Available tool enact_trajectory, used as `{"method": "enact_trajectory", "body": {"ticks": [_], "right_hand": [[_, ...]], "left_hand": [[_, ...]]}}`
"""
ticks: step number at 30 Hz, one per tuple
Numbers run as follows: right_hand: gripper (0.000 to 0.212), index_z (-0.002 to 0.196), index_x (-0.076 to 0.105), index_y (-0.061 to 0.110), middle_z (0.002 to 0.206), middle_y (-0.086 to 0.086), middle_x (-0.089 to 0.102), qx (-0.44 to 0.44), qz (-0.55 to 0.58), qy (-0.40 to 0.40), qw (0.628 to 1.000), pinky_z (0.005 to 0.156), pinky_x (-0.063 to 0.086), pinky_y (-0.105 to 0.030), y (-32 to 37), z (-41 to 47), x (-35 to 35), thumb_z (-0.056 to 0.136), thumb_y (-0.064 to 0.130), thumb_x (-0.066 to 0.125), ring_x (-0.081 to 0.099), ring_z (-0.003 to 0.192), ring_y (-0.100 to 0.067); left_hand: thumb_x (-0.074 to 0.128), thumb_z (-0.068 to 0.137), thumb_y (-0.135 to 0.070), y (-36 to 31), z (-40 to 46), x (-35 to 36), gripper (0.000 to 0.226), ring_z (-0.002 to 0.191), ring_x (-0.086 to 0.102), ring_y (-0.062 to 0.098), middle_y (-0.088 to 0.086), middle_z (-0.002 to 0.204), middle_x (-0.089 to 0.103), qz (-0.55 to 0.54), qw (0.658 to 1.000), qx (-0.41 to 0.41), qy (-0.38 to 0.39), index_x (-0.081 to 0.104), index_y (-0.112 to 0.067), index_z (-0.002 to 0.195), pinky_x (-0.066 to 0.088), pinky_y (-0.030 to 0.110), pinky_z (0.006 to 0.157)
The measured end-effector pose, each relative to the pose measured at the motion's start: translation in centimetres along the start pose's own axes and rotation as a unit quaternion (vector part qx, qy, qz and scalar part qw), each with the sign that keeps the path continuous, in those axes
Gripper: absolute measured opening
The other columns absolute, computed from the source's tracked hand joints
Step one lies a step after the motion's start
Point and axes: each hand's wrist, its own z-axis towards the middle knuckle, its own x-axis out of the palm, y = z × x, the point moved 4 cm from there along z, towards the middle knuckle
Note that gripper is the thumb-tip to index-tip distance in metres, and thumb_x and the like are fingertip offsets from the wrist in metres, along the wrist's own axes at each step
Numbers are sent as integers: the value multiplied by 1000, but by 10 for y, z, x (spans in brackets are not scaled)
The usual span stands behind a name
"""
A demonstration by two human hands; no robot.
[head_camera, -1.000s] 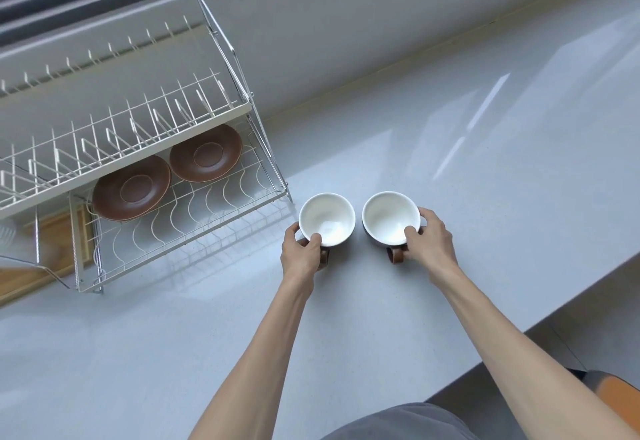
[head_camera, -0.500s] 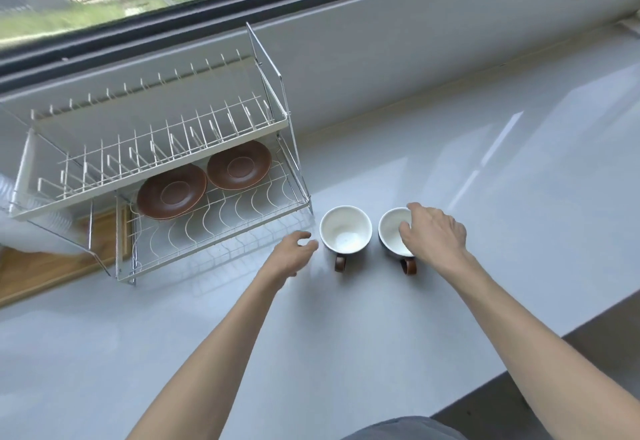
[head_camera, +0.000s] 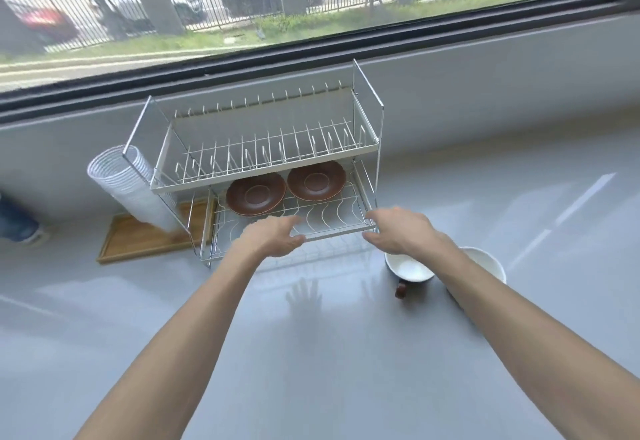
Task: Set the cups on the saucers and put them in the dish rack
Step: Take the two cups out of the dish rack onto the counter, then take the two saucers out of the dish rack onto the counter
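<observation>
Two brown saucers lie side by side on the lower tier of the wire dish rack: the left saucer and the right saucer. Two white cups with brown handles stand on the counter right of the rack: the nearer-left cup and the right cup, which my right forearm partly hides. My left hand hovers at the rack's front edge, fingers apart, holding nothing. My right hand is by the rack's front right corner, also open and empty.
A stack of white disposable cups leans at the rack's left end over a wooden tray. A wall with a window runs behind the rack. The grey counter stretches toward me and to the right.
Both hands let go of the cups and moved left and forward to the rack's lower front edge. The cups stay on the counter. My view has tilted up toward the window.
</observation>
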Motion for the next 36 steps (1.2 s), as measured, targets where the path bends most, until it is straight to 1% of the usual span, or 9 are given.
{"method": "enact_trajectory", "body": {"ticks": [5, 10, 13, 15, 19, 24, 27, 31, 36], "right_hand": [[31, 121, 53, 18, 114, -10, 65, -36, -20, -101, 994, 70, 40, -36, 33, 23, -5, 93, 27, 44, 63, 100, -36], [47, 142, 38, 20, 132, -5, 51, -72, -2, -181, 981, 71, 49, -39, 45, 48, 3, 96, 27, 43, 56, 114, -31], [49, 142, 39, 18, 141, -8, 45, -77, -7, -205, 976, 85, 50, -41, 45, 65, 9, 96, 29, 48, 49, 124, -29], [48, 138, 45, 16, 138, -10, 50, -88, -4, -231, 969, 89, 50, -40, 45, 77, 11, 92, 30, 55, 52, 121, -29], [38, 122, 56, 14, 114, -6, 59, -87, -1, -255, 963, 82, 51, -38, 46, 103, 10, 87, 31, 62, 60, 105, -28], [47, 136, 51, 13, 139, -16, 52, -60, 7, -211, 976, 100, 45, -44, 48, 145, 12, 94, 34, 52, 52, 125, -34], [48, 140, 45, 13, 142, -16, 48, -37, 7, -173, 984, 99, 44, -46, 49, 171, 17, 96, 33, 45, 52, 124, -37], [52, 143, 41, 10, 134, -23, 54, -13, 29, -155, 987, 91, 46, -47, 49, 197, 24, 99, 37, 42, 57, 116, -39], [51, 148, 31, 10, 149, -18, 40, -9, 91, -4, 996, 109, 31, -40, 41, 208, 36, 103, 33, 38, 40, 136, -32]], "left_hand": [[44, 101, -39, 12, 5, -3, 46, 128, 53, 35, 10, 140, 58, 57, 993, -25, -98, 49, -20, 142, 47, 44, 97], [45, 99, -33, 10, 21, 1, 49, 126, 52, 30, 3, 135, 59, 61, 975, -29, -210, 42, -21, 147, 45, 43, 96], [44, 99, -34, 7, 35, 7, 53, 130, 50, 25, 0, 140, 56, 30, 969, -26, -244, 37, -23, 151, 44, 39, 99], [45, 100, -36, 5, 44, 12, 55, 131, 50, 24, -1, 145, 54, 2, 966, -24, -258, 37, -23, 153, 44, 38, 101], [46, 101, -38, 0, 64, 20, 57, 130, 53, 25, 1, 149, 52, -108, 960, -44, -254, 36, -22, 155, 47, 38, 101], [47, 102, -37, -9, 91, 25, 54, 129, 55, 31, 9, 145, 54, -290, 920, -100, -242, 40, -16, 151, 43, 41, 102], [49, 102, -35, -12, 107, 24, 49, 128, 55, 34, 13, 140, 56, -325, 907, -107, -245, 47, -10, 144, 43, 42, 101], [51, 101, -35, -13, 124, 23, 58, 142, 45, 30, 10, 157, 43, -384, 883, -121, -242, 38, -14, 154, 37, 39, 111], [50, 101, -42, -5, 141, 27, 61, 142, 45, 34, 11, 156, 47, -458, 846, -173, -213, 35, -16, 155, 37, 39, 113]]}}
